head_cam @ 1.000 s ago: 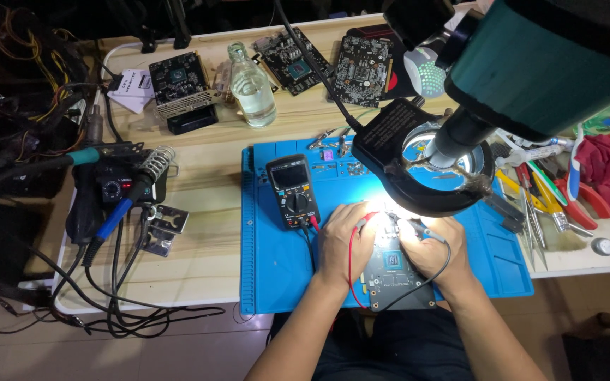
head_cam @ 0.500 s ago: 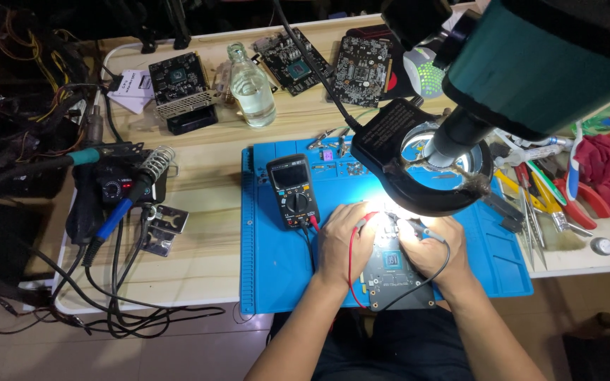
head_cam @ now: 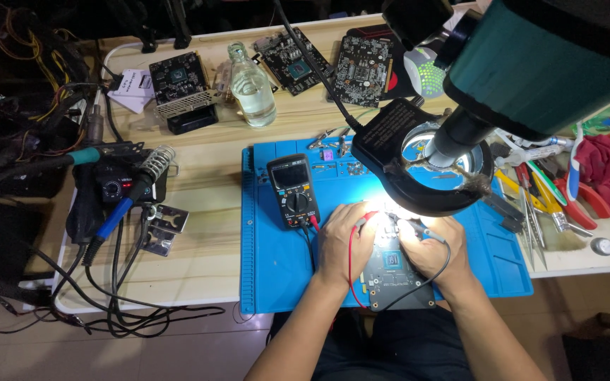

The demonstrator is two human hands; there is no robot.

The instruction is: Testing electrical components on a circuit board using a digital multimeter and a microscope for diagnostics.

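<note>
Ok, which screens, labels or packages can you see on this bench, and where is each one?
Black handheld multimeter: grey rectangular screen, on the blue mat left of the hands.
White paper card: dark print, far left of the desk.
Clear glass bottle: no label visible, behind the mat.

Electronics repair workshop: multimeter (head_cam: 294,190), soldering station (head_cam: 111,189)

Both hands (head_cam: 390,243) with probes on circuit board (head_cam: 398,282)

ring lamp (head_cam: 425,180) low over circuit board (head_cam: 397,279), multimeter (head_cam: 292,190) left, bare mat (head_cam: 277,275) below
</note>
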